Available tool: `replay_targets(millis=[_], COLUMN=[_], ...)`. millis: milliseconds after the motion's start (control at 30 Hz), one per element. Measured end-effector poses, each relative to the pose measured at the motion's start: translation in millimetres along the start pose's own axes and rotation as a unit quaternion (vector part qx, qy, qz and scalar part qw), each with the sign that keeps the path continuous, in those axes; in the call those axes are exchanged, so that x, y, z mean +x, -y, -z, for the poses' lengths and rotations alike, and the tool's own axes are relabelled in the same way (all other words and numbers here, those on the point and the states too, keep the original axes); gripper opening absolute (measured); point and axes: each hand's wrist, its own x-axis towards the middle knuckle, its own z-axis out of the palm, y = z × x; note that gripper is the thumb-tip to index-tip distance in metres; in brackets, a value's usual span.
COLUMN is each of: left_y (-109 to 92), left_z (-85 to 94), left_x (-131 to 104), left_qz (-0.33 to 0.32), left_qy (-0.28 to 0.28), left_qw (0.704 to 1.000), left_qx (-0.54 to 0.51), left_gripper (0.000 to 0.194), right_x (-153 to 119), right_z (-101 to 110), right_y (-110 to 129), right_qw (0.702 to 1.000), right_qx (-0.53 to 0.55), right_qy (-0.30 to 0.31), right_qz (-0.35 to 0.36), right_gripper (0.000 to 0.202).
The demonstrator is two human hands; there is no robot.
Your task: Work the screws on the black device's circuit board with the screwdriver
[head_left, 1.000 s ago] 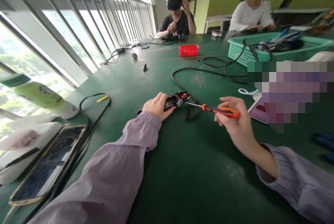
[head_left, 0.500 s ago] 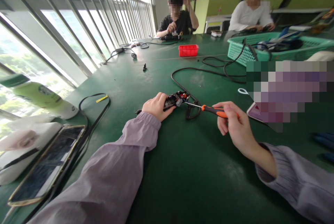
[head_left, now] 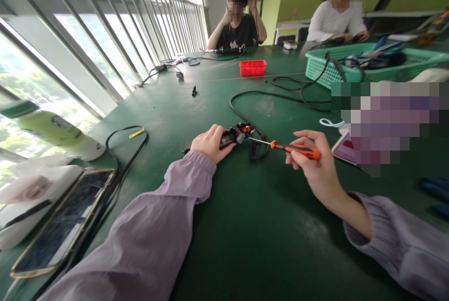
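My left hand is wrapped round a black corded device whose inside lies bare, with small red and blue wires at its right end. In my right hand is an orange-and-black screwdriver, its handle between thumb and fingers, with the index finger raised off it. The screwdriver's thin shaft points left, and its tip reaches the wired end of the device; what the tip touches is too small to make out. A black cable runs away from that end, and a dark loop-shaped part lies just beneath the shaft.
A red box and a small black part lie farther back. At the right stands a green basket with tools and cables. A phone, a strap and a bottle are at the left. Two people sit across the table.
My right hand's fingers have shifted on the screwdriver, and the handle has turned, showing more orange. My left hand and the device stay still. The person in black has raised a hand toward the head.
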Motion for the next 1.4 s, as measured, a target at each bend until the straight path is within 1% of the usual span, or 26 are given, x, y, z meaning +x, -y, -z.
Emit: replay_targets(millis=[67,133,200,267,333,433,500,567,600,633,667,700,767,800,867,933,1000,1067,1100,1133,1200,1233,1267,1300,1333,1400], left_y=[-0.4,-0.5,-0.5,-0.3,-0.1,0.0,0.0,-0.1,-0.2,-0.2,-0.3,-0.3,-0.3,-0.3,-0.3,-0.4,-0.7,-0.9,-1.0,-1.0,-0.8,-0.6,-0.5,-0.4,-0.3,-0.3], left_z=[0.1,0.2,0.2,0.1,-0.1,-0.2,-0.3,-0.3,-0.3,-0.2,-0.1,0.0,0.3,0.5,0.6,0.7,0.7,0.8,0.9,0.9,0.8,0.8,0.7,0.5,0.4,0.2], left_x=[-0.3,-0.6,-0.6,-0.5,-0.2,-0.1,-0.2,-0.4,-0.5,-0.5,-0.6,-0.5,-0.5,-0.5,-0.5,-0.6,-0.8,-1.0,-1.1,-1.1,-1.0,-0.9,-0.8,-0.7,-0.7,-0.6], left_qz=[0.0,0.0,0.002,0.003,0.002,0.002,0.002,0.001,0.0,-0.001,-0.002,-0.003,-0.004,-0.003,-0.002,-0.002,-0.004,-0.004,-0.005,-0.004,-0.002,-0.002,-0.002,-0.002,-0.003,-0.005], left_qy=[0.0,0.001,0.002,0.003,0.003,0.004,0.003,0.001,0.001,0.001,0.002,0.002,0.003,0.003,0.002,0.0,-0.001,-0.001,-0.001,0.0,-0.001,-0.002,-0.002,-0.002,-0.003,-0.004], left_qw=[1.0,1.0,1.0,1.0,1.0,1.0,1.0,1.0,1.0,1.0,1.0,1.0,1.0,1.0,1.0,1.0,1.0,1.0,1.0,1.0,1.0,1.0,1.0,1.0,1.0,1.0], left_qx=[-0.003,-0.005,-0.005,-0.003,-0.002,-0.003,-0.004,-0.003,-0.001,0.0,0.002,0.002,0.002,0.002,0.001,0.001,0.002,0.004,0.006,0.007,0.008,0.008,0.008,0.008,0.008,0.01], left_gripper=[0.038,0.037,0.037,0.037,0.038,0.038,0.037,0.038,0.038,0.038,0.038,0.038,0.038,0.038,0.038,0.038,0.038,0.038,0.038,0.038,0.038,0.038,0.038,0.038,0.038,0.038], right_x=[-0.2,-0.6,-0.8,-0.8,-0.7,-1.2,-1.7,-1.6,-1.2,-0.8,-0.3,0.0,-0.1,-0.6,-2.1,-3.2,-3.2,-2.3,-1.8,-1.3,-0.9,-1.0,-1.3,-1.6,-1.9,-2.4], right_z=[0.0,0.1,0.0,0.0,0.3,1.1,1.2,0.9,0.7,0.5,0.5,0.6,1.2,1.4,1.5,0.8,-0.4,-1.3,-1.3,-1.1,-0.1,0.5,0.9,1.2,1.2,0.6], right_y=[0.4,0.7,1.1,1.4,1.1,0.1,0.0,0.4,0.5,0.5,0.3,0.0,-0.7,-0.8,-0.1,1.8,3.6,4.0,3.5,2.6,0.4,-0.6,-1.4,-1.8,-1.8,-1.3], right_qw=[0.999,0.997,0.998,0.999,0.998,1.0,0.999,1.0,1.0,1.0,1.0,1.0,0.998,0.997,0.994,0.995,0.998,0.998,0.998,0.999,1.0,0.999,0.998,0.998,0.999,1.0], right_qx=[-0.012,-0.026,-0.036,-0.043,-0.043,-0.021,-0.013,-0.009,-0.004,0.002,0.005,0.002,-0.018,-0.034,-0.059,-0.062,-0.054,-0.045,-0.038,-0.028,-0.003,0.003,0.005,0.005,0.002,0.004], right_qy=[0.026,0.034,0.011,-0.02,-0.03,0.002,0.012,-0.008,-0.021,-0.029,-0.024,-0.008,0.035,0.049,0.051,0.032,0.0,-0.033,-0.039,-0.03,0.011,0.027,0.035,0.034,0.024,-0.003], right_qz=[-0.033,-0.061,-0.047,-0.006,0.015,-0.023,-0.044,-0.024,-0.006,0.008,0.012,0.004,-0.039,-0.058,-0.075,-0.067,-0.033,0.011,0.023,0.02,-0.017,-0.037,-0.05,-0.054,-0.047,-0.014], right_gripper=[0.02,0.019,0.022,0.03,0.035,0.021,0.022,0.018,0.02,0.027,0.031,0.03,0.021,0.024,0.031,0.025,0.02,0.029,0.034,0.034,0.023,0.022,0.026,0.028,0.026,0.02])
